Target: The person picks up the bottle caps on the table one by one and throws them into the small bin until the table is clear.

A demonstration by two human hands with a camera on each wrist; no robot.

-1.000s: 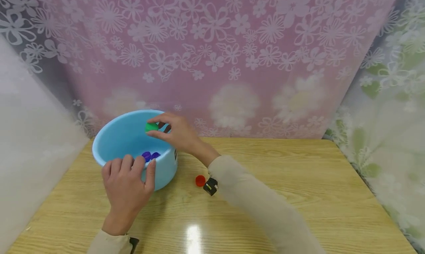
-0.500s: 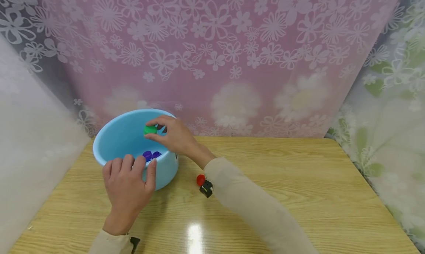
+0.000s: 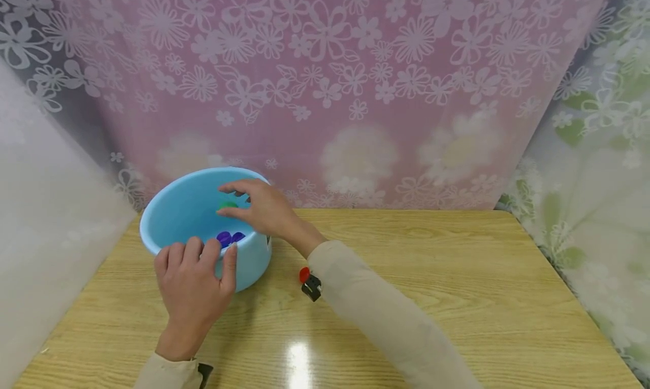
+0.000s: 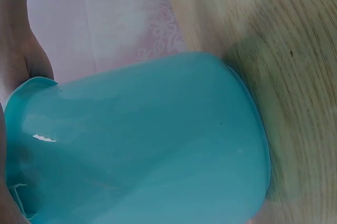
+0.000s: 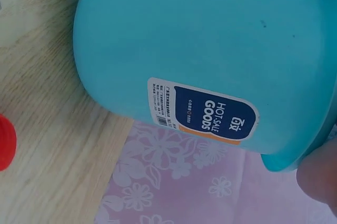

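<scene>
A light blue plastic bucket stands at the left of the wooden table. My left hand grips its near rim, fingers over the edge and thumb along the side. Over the bucket's right side is my right hand, thumb and forefinger spread apart. Below the forefinger, a small green piece shows inside the bucket, partly covered by the thumb and apart from the fingertips. Two purple round cap-like pieces lie at the bottom of the bucket. In the right wrist view the bucket's wall bears a label.
A small red cap lies on the table, right of the bucket, beside the black camera on my right wrist. A pink flowered curtain hangs behind the table; pale curtains flank both sides.
My right hand has lowered slightly leftward into the bucket's opening, and its fingers have parted, letting go of the green piece, which has dropped below them. The left hand keeps its hold.
</scene>
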